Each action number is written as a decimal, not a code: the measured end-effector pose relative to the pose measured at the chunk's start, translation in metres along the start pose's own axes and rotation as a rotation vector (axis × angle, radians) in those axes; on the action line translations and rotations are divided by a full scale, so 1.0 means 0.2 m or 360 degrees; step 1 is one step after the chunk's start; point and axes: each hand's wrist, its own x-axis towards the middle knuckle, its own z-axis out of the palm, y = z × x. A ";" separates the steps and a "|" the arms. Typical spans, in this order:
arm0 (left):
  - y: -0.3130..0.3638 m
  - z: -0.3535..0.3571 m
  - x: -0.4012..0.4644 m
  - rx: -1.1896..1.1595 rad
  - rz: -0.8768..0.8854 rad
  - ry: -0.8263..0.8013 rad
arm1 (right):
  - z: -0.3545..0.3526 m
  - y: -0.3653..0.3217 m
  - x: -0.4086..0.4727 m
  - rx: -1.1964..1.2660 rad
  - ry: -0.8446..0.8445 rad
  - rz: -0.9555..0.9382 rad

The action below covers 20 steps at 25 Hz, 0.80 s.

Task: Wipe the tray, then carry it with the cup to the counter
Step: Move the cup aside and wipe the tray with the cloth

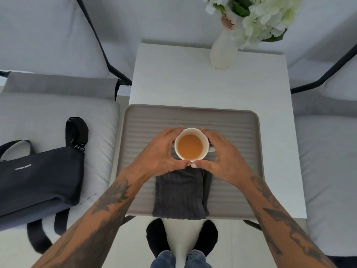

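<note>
A white cup (pixel 191 146) holding light brown liquid stands near the middle of a grey ribbed tray (pixel 146 120). My left hand (pixel 160 151) wraps the cup's left side and my right hand (pixel 226 157) wraps its right side, thumbs meeting at the near rim. Most of the cup's handle is hidden behind my right fingers. A folded dark grey cloth (pixel 179 196) lies on the tray's near edge, just below my hands. The tray rests on the near end of a small white table (pixel 193 80).
A white vase (pixel 223 53) with white flowers stands at the table's far right. Grey cushioned seats flank the table on both sides. A black bag (pixel 40 175) lies on the left seat. My feet in black socks show below the table's near edge.
</note>
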 end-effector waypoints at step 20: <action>-0.37 -0.58 0.01 0.0102 0.0031 0.0202 | 0.23 -0.43 0.60 -0.0299 -0.0231 -0.0228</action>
